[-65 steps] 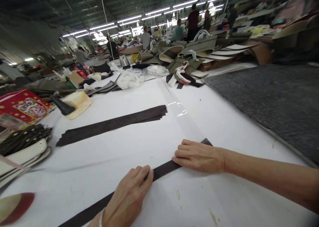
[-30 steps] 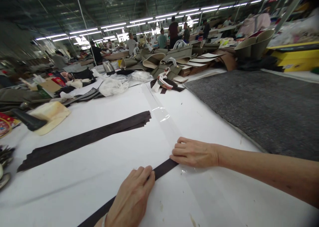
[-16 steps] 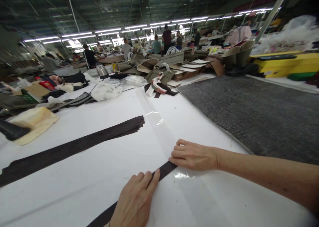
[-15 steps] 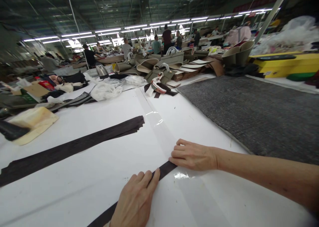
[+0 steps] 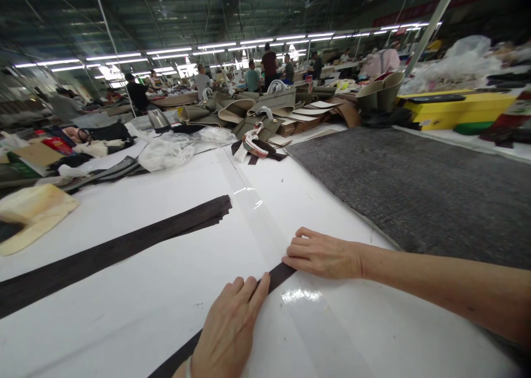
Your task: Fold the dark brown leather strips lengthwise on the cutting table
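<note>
A narrow dark fabric strip runs slantwise over the white tabletop. My right hand is closed on its far end, with the fingers curled and the thumb against the strip. Nearer to me, my left hand lies over the strip, thumb and bent fingers pressing on it at the table. Part of the strip is covered by this hand, and it shows again below the wrist. Left of both hands, a stack of wider dark strips lies flat, its stepped ends toward the middle.
A dark grey felt-like sheet covers the table's right side. Bag pieces and clear plastic are heaped at the back, near a yellow box. A cream-coloured piece lies at left. Several people work farther off.
The view has shifted slightly to the right. My left hand has edged a little up along the strip; my right hand still grips the same end.
</note>
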